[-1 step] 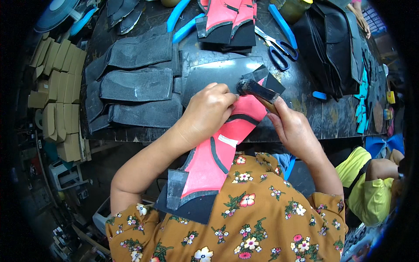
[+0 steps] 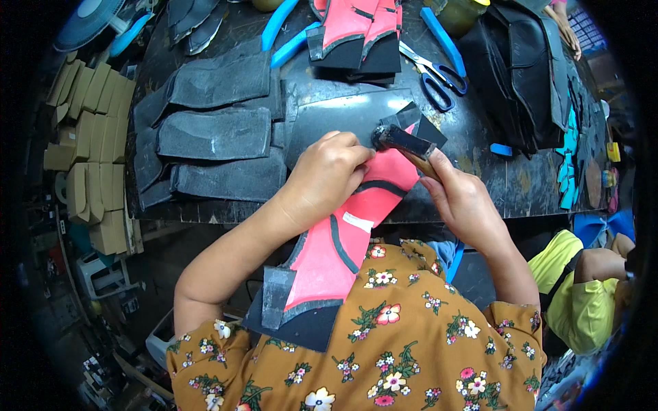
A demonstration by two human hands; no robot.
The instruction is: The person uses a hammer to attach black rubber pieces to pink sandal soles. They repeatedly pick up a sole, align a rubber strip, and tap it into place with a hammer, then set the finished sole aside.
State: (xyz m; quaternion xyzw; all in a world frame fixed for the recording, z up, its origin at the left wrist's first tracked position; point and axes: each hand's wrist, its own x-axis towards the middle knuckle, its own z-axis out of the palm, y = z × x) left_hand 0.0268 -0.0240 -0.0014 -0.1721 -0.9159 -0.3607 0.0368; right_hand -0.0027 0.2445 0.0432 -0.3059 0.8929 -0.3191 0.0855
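A pink and black cut piece, like a shoe or boot upper, runs from the table edge down over my lap. It has dark strips and a small white label. My left hand is closed, its fingertips pinching the piece's far left edge. In my right hand is a hammer with a dark metal head and a wooden handle. The hammer's face rests at the piece's far end, close to my left fingertips. Beneath that end lies a smooth dark plate. My left fingers partly hide the edge they grip.
Dark grey shaped pieces are stacked at left. Beyond the plate lie more pink pieces, scissors and blue strips. A black folded stack stands at right. Cardboard boxes line the far left. Another person sits at right.
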